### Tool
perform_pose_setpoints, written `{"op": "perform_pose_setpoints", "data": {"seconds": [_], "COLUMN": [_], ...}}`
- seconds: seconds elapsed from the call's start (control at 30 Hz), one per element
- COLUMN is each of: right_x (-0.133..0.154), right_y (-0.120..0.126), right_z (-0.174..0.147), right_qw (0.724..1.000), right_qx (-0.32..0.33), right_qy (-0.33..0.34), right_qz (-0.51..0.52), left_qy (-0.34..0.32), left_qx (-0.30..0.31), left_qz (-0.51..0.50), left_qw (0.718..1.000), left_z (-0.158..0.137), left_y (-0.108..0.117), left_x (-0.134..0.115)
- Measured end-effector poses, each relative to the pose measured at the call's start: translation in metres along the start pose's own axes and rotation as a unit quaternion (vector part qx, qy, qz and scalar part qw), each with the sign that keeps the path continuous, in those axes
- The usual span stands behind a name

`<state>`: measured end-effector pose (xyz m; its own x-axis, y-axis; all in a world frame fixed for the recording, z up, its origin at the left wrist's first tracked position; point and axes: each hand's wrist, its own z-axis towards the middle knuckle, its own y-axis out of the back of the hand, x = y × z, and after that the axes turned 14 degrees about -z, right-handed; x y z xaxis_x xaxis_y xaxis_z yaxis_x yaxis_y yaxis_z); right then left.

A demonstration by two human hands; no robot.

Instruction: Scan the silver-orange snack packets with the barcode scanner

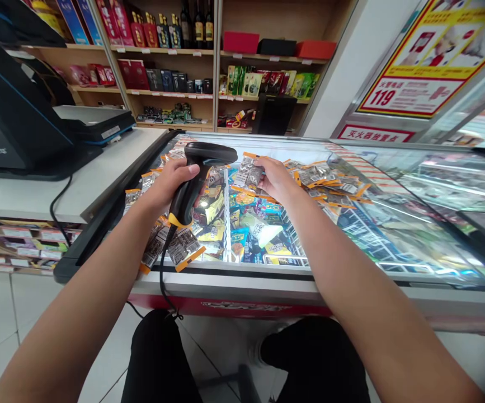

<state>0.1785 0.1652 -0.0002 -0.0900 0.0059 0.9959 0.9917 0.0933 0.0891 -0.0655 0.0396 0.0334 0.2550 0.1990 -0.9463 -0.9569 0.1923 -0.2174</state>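
Note:
My left hand [174,182] is wrapped round the handle of a black and yellow barcode scanner [189,184], its head pointing right. From the scanner's base a black cable hangs down over the freezer's front edge. In my right hand [276,178] is a clear snack packet [247,172] with orange ends, its printed back facing up, just beyond the scanner's head. More such packets lie on the glass: a pile [330,182] to the right of my right hand, and several others [179,246] around and below my left hand.
Through the freezer's glass lid [376,224] show colourful wrapped packs [259,229] in wire baskets. A white counter [112,168] with a black point-of-sale machine [19,123] stands at the left. Shelves [162,50] of bottles and boxes line the back.

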Motion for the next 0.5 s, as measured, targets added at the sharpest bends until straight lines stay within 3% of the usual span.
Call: {"op": "perform_pose_setpoints", "data": {"seconds": [0.23,0.5], "right_x": [-0.006,-0.005], "right_y": [0.000,-0.003], "right_z": [0.001,0.000], "right_qw": [0.997,0.998], "right_qx": [0.015,0.018], "right_qy": [0.043,0.018], "right_qz": [-0.055,-0.052], "left_qy": [0.042,0.051], "left_qx": [0.015,0.035], "left_qz": [-0.012,0.010], "left_qw": [0.999,0.998], "left_z": [0.003,0.003], "left_y": [0.008,0.010], "left_x": [0.007,0.007]}}
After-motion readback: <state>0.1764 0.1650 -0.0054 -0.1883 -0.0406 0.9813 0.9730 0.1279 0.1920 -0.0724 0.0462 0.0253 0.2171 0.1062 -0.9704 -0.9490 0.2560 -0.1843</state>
